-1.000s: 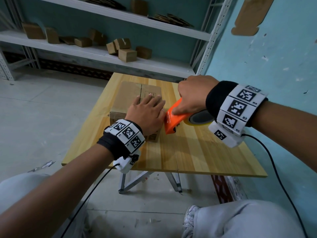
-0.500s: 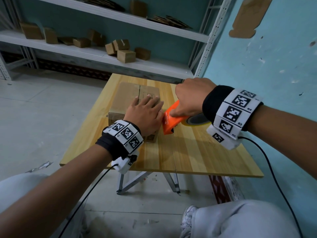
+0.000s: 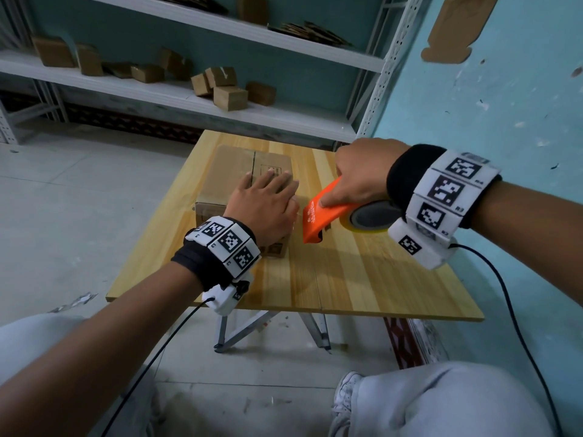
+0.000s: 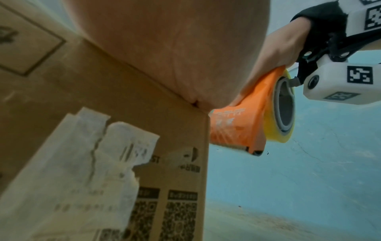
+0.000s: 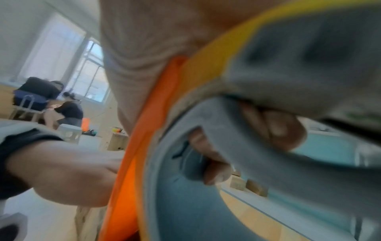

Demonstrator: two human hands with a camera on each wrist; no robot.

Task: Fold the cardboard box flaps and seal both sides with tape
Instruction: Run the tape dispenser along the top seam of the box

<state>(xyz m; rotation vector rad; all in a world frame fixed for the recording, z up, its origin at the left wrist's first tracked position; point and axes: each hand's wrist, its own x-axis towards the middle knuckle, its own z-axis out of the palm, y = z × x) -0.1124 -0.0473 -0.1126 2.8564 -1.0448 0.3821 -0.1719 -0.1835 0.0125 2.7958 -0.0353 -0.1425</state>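
Note:
A brown cardboard box (image 3: 233, 171) lies on the wooden table (image 3: 362, 279) with its top flaps folded down. My left hand (image 3: 268, 203) presses flat on the box's near right top, fingers straight. In the left wrist view the palm (image 4: 164, 48) rests on the box (image 4: 115, 101), whose side carries a torn white label (image 4: 86, 163). My right hand (image 3: 362, 175) grips an orange tape dispenser (image 3: 325, 216) with a yellow tape roll (image 3: 369, 220), held just right of the box's near corner. The right wrist view shows fingers (image 5: 214, 166) curled through the dispenser's grey core (image 5: 226, 146).
A white metal shelf (image 3: 189, 99) behind the table holds several small cardboard boxes (image 3: 228, 96). A teal wall (image 3: 504, 105) stands close on the right. The table's right half is bare wood. My knees (image 3: 441, 402) are in front of the table edge.
The dispenser has drawn slightly away from the box to the right, opening a small gap beside my left hand. The left hand stays pressed on the box.

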